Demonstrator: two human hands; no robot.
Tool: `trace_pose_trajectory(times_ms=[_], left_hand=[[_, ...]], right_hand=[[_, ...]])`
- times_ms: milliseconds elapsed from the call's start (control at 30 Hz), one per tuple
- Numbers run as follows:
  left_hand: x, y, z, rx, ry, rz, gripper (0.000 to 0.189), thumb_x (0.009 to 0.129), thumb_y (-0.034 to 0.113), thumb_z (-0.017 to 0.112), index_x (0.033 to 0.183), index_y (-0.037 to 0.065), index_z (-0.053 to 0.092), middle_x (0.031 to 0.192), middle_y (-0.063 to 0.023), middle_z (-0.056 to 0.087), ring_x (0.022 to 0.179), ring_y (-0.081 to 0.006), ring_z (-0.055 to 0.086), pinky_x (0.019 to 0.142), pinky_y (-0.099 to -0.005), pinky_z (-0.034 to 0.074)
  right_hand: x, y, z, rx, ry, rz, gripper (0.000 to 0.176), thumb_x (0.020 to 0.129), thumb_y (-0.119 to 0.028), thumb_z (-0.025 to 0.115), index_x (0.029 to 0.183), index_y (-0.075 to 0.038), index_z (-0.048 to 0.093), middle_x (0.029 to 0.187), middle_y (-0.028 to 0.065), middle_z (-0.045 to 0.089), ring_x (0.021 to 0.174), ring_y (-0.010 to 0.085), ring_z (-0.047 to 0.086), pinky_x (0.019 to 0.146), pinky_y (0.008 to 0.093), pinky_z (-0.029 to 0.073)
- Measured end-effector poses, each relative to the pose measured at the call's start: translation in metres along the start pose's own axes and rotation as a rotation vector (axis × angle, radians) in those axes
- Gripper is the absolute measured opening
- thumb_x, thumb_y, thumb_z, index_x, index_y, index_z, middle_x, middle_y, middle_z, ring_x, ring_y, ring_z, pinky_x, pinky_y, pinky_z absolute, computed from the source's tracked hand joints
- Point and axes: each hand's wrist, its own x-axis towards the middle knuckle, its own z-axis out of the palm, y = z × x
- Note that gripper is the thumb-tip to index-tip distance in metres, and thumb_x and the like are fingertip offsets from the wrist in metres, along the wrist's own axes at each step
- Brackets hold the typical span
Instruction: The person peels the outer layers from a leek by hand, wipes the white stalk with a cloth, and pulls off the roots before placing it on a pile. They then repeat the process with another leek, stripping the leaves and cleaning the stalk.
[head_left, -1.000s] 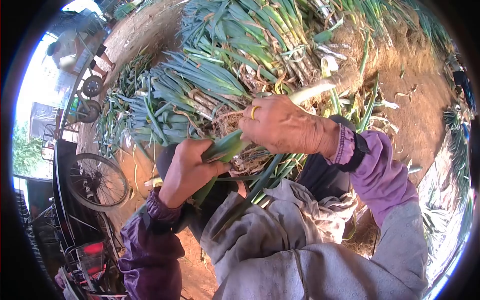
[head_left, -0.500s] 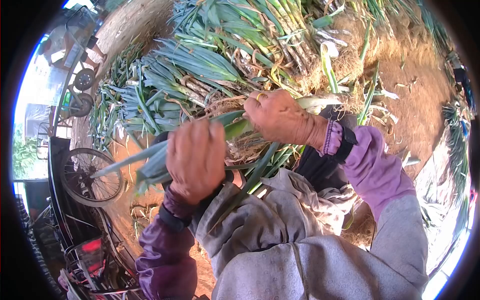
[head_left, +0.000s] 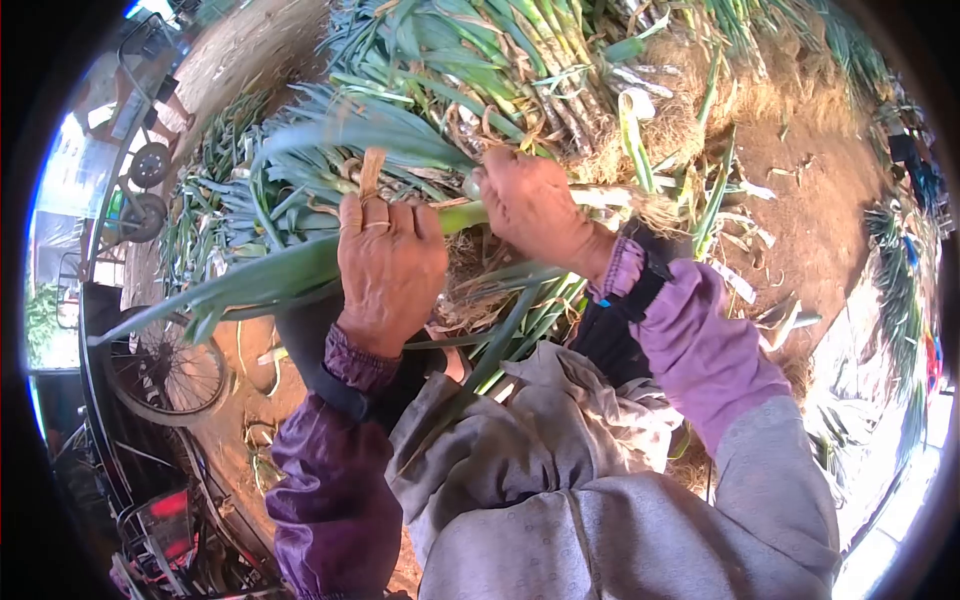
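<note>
Both hands are on one leek point(head_left: 465, 217) stretched across my lap. My left hand point(head_left: 390, 265) is closed around its green leaves point(head_left: 270, 270), which trail to the left. A dry brown strip of leaf point(head_left: 372, 172) sticks up beside its fingers. My right hand point(head_left: 540, 205) wraps the pale stalk; its white base and hairy roots point(head_left: 655, 210) stick out to the right. Another green leaf point(head_left: 370, 138), blurred by motion, reaches up and left from near my right hand. Below my hands, loose green leaves point(head_left: 520, 320) lie between my legs.
Large heaps of leeks point(head_left: 430, 60) with roots and dry leaves lie ahead. Torn leaf scraps are scattered on the brown ground point(head_left: 800, 210). A wheeled cart point(head_left: 165, 365) stands at left, and a person point(head_left: 170, 110) is partly seen behind it. More leeks point(head_left: 895, 300) lie far right.
My left hand has moved up, and the brown strip now shows at its fingers. A blurred leaf has swung up and left above the hands. The leek remains held, its leaves reaching farther left.
</note>
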Motion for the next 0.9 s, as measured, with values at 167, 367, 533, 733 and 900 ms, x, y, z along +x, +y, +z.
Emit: trace_pose_trajectory(times_ms=[167,367,533,733,900], left_hand=[[-0.004,0.017,0.000,0.079,0.023,-0.024,0.021,0.073,0.008,0.058,0.088,-0.006,0.062,0.074,-0.0143,0.057,0.081,-0.0294,0.055,0.108,-0.0638,0.028],[-0.027,0.031,-0.022,0.118,-0.102,-0.058,0.016,0.081,0.007,0.057,0.092,-0.004,0.059,0.070,-0.0102,0.051,0.075,-0.0250,0.054,0.108,-0.0607,0.032],[-0.070,0.025,-0.056,-0.026,-0.215,-0.181,0.015,0.080,0.008,0.057,0.093,0.000,0.055,0.072,-0.0125,0.052,0.068,-0.0315,0.056,0.101,-0.0533,0.040],[-0.111,0.006,-0.085,-0.196,-0.154,-0.167,0.021,0.081,0.017,0.057,0.091,-0.001,0.055,0.067,-0.0112,0.047,0.059,-0.0306,0.051,0.090,-0.0515,0.045],[-0.111,-0.013,-0.078,-0.487,-0.221,-0.398,0.020,0.069,0.011,0.070,0.075,0.006,0.052,0.063,-0.0096,0.049,0.058,-0.0311,0.051,0.058,-0.0433,0.038]], right_hand=[[0.005,0.024,0.011,0.269,0.157,0.374,0.022,0.092,-0.011,0.054,0.073,-0.001,0.054,0.055,0.0149,0.055,0.048,0.0276,0.058,0.046,0.0402,0.046],[0.013,0.085,-0.015,1.118,0.523,1.094,0.019,0.094,-0.014,0.056,0.080,0.000,0.055,0.060,0.0064,0.053,0.041,0.0134,0.046,0.035,0.0274,0.038],[-0.002,0.171,-0.082,0.981,0.813,1.334,0.018,0.096,-0.012,0.049,0.093,0.005,0.050,0.070,0.0086,0.051,0.043,0.0078,0.042,0.033,0.0220,0.033],[-0.039,0.280,-0.151,0.750,0.809,1.392,0.029,0.093,-0.027,0.053,0.100,0.000,0.062,0.076,0.0077,0.063,0.062,0.0158,0.062,0.054,0.0291,0.050],[-0.118,0.379,-0.186,0.520,0.722,1.415,0.021,0.084,-0.022,0.058,0.084,-0.002,0.065,0.075,0.0116,0.064,0.071,0.0227,0.065,0.059,0.0423,0.048]])
